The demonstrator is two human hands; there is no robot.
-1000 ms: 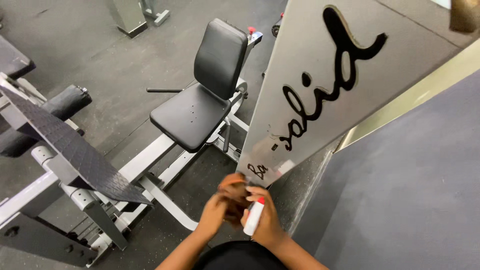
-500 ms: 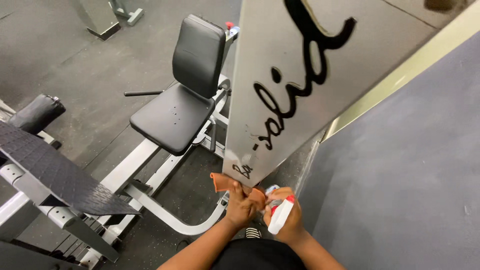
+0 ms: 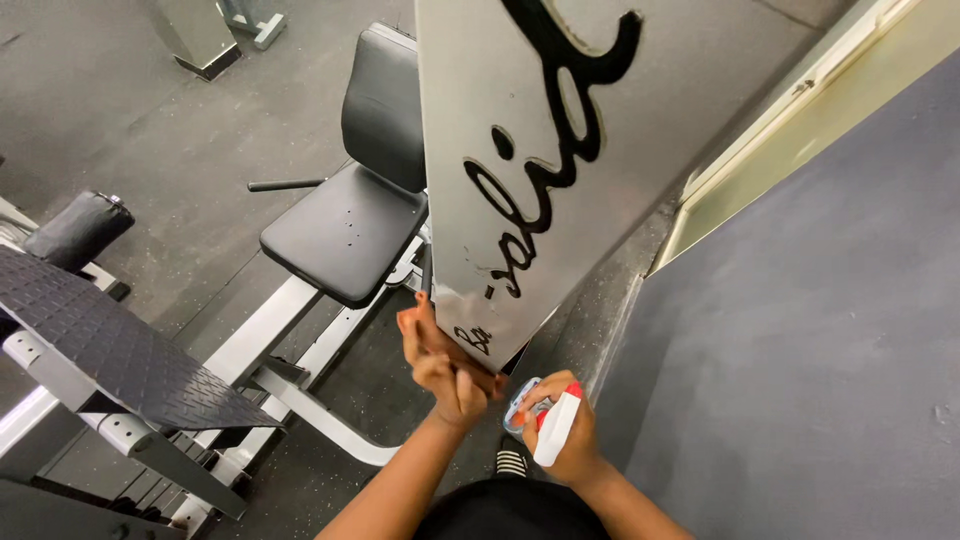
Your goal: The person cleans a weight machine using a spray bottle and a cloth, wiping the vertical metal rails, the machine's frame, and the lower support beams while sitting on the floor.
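Note:
My left hand point(image 3: 445, 365) presses an orange cloth point(image 3: 418, 325) against the lower edge of a tall silver machine panel point(image 3: 520, 150) with black script lettering. Only a sliver of the cloth shows past my fingers. My right hand point(image 3: 565, 435) is just to the right and lower, closed around a white spray bottle point(image 3: 556, 430) with a red trigger head. The bottle is held clear of the panel.
A black padded seat point(image 3: 340, 235) with an upright backrest stands left of the panel on a white frame point(image 3: 300, 330). A black textured footplate point(image 3: 110, 350) and a roller pad point(image 3: 75, 228) lie at the left. A grey wall point(image 3: 800, 330) fills the right side.
My left hand has risen with the cloth onto the panel's lower edge. My right hand and the bottle stayed low, and my view has shifted closer to the panel.

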